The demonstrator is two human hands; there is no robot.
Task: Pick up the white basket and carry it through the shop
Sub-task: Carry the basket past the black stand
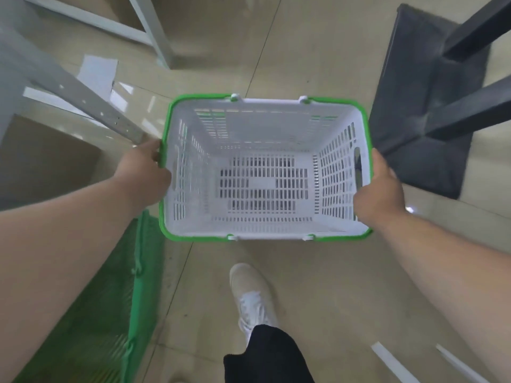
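holding white basket (264, 168) | left hand (146, 172) one end | right hand (378, 189) other

Beige tiled floor (318, 286): green basket (116, 299) left, dark mat (409, 111) right, white shoe (250, 294).
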